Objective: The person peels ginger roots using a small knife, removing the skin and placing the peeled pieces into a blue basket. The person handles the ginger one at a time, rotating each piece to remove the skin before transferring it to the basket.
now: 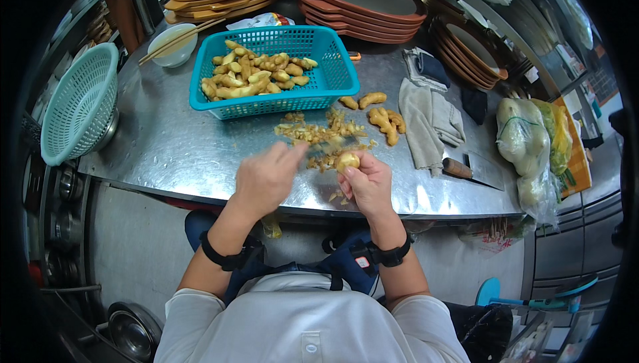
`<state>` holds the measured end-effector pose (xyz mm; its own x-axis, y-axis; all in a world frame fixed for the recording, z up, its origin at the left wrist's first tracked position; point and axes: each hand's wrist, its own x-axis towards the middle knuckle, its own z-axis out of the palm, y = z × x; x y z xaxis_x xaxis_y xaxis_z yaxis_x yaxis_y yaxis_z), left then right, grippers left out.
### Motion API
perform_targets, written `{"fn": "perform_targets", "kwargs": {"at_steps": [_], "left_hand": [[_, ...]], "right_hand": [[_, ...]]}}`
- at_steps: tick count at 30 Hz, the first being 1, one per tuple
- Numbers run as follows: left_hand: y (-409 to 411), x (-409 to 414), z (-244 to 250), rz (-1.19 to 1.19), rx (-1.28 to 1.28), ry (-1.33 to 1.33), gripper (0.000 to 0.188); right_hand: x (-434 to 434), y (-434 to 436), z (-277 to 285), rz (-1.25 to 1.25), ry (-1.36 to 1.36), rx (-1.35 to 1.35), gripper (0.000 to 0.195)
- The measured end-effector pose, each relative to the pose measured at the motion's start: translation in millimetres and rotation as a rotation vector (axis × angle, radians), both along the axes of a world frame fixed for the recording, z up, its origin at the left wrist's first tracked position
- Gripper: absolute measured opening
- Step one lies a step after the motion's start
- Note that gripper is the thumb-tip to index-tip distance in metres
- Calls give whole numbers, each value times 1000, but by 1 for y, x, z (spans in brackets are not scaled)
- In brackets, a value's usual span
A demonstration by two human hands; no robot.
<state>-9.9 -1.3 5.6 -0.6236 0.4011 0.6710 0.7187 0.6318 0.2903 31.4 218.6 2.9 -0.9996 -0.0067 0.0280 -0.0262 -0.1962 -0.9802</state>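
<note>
My left hand (267, 176), blurred by motion, is closed on a tool with a thin metal blade (332, 146), probably a knife; its handle is hidden in the fist. The blade points right, over a scatter of ginger peelings (319, 131) on the steel table. Between the thumb and fingers of my right hand (367, 178) is a piece of ginger (347, 162) with pale, peeled flesh. Beyond the peelings stands a teal plastic basket (274, 103) with many pieces of ginger (244, 76) in its left part. Several brown, unpeeled ginger pieces (383, 123) lie right of the peelings.
Grey cloths (429, 113) and a cleaver (481, 171) lie at the right, beside bagged vegetables (524, 133). Stacked platters (364, 8) line the back. A bowl (174, 53) with chopsticks (182, 41) stands back left; a pale green colander (82, 103) is at the left edge.
</note>
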Motion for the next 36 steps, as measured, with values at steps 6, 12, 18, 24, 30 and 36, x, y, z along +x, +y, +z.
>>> {"fn": "perform_targets", "kwargs": {"at_steps": [6,12,18,24,30,36], "left_hand": [[6,-1,1,97,79,-19,30],[3,2,5,-35,119,35,34],[3,1,2,-166,109,113,36],[2,4,9,-241,67,145,38],[1,5,8,-271,71,131,38],[2,3,5,-255,57,141,38]], "right_hand": [[-3,-2,-1,-21,43,-110,19],[-6,-4,5,-10,-25,-131,25],[-8,-10,5,20,-25,-132,28],[-5,-13,13,-8,-57,33,12],[-5,-6,4,45,19,203,23],[-2,-20,15,-28,70,50,30]]}}
